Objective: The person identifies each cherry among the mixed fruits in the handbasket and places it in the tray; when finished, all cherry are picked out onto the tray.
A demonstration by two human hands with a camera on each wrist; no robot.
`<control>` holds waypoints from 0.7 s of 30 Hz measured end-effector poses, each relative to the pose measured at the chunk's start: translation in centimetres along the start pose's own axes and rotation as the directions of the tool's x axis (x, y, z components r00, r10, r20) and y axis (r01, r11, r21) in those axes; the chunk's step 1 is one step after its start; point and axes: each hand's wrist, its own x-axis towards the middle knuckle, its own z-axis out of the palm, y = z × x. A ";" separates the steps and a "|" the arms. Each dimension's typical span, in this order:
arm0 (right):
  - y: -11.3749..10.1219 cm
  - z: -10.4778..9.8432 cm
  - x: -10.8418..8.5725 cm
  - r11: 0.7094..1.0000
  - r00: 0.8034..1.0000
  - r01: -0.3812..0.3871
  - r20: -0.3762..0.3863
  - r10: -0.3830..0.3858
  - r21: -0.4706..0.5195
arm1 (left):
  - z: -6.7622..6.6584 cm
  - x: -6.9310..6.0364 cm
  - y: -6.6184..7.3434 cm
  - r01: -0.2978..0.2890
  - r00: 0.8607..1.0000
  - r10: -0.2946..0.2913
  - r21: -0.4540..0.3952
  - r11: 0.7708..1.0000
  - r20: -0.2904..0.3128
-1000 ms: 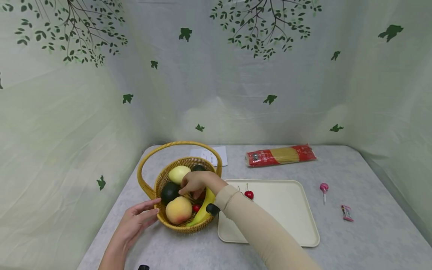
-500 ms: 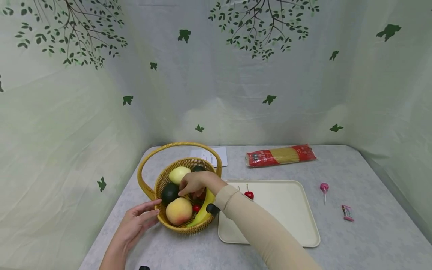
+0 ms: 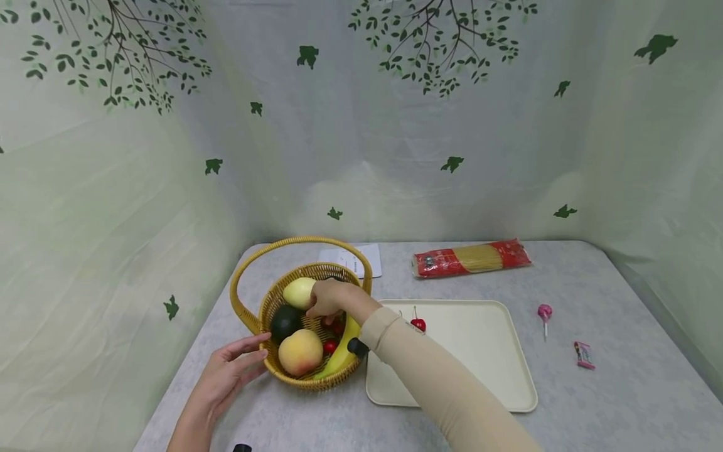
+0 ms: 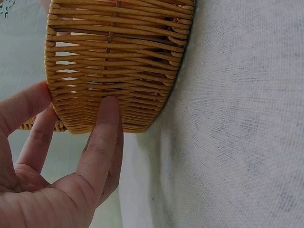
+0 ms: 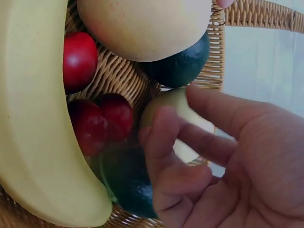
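1. Pale curtains [image 3: 367, 144] printed with leafy sprigs enclose a grey table [image 3: 604, 408]; clock places follow the head view.
2. Toward 1 o'clock on the table lies a red-ended packet [image 3: 477, 258], lengthwise nearly 9-to-3; its label marks are too small to read, as is the print on the white card [image 3: 369, 256] behind the basket.
3. At the table's 10 o'clock sits the wicker basket [image 3: 307, 384], its handle [image 3: 305, 240] arching between its 9 and 2 o'clock sides.
4. Inside, the banana [image 3: 341, 359] lies at 4 o'clock, long axis about 7-to-1; the peach [image 3: 301, 353] is at 7, a dark green fruit [image 3: 285, 322] at 9, a pale yellow fruit [image 3: 297, 293] at 11.
5. Left hand [image 3: 234, 364]: fingers extended and apart, tips touching the basket's 8 o'clock side.
6. Right hand [image 3: 339, 298]: inside the basket, fingers bent beside the pale yellow fruit; I cannot tell whether they grip it.
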 end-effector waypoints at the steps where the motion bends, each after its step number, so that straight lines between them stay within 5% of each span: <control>1: -0.1 0.0 0.0 1.000 1.000 -0.018 -0.008 0.018 -0.003 | 0.0 0.0 0.1 0.000 1.000 0.000 0.002 1.000 -0.002; 12: -1.0 0.6 0.0 0.985 0.987 -0.141 0.057 0.147 -0.098 | 0.1 0.1 -0.1 0.008 1.000 -0.008 -0.001 1.000 -0.003; 21: -0.5 0.8 0.3 0.996 0.987 -0.062 0.153 0.051 0.069 | 0.0 0.1 0.2 -0.003 1.000 0.003 0.005 1.000 -0.001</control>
